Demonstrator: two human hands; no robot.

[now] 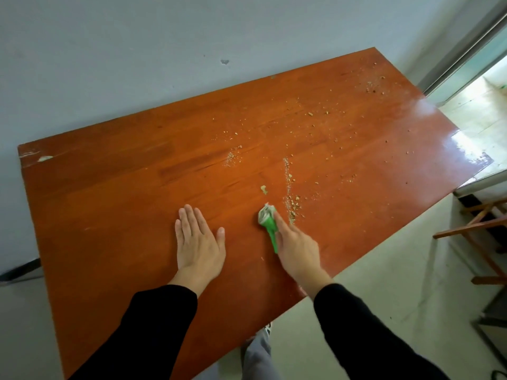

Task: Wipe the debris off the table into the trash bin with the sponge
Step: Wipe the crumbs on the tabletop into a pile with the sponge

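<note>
Pressing flat against the counter [109, 201], the left hand [199, 242] lies palm down in the lower middle of the frame, fingers spread and holding nothing. To its right, the right hand [297, 246] has its grip closed on a green sponge [269, 223], whose crumpled green-and-white end sits on the wood and points toward the upper part of the frame; the index finger is stretched out along its right side. Just right of the sponge, a narrow line of debris [290, 193] runs up the middle of the reddish-brown wooden top. More crumbs [326, 113] are scattered across the upper right part of the surface, thinning toward the far right corner. A small pale scrap [264, 189] lies just above the sponge. Both arms wear black sleeves [153, 325]. Wooden furniture legs [480, 223] stand on the floor at the right edge.
</note>
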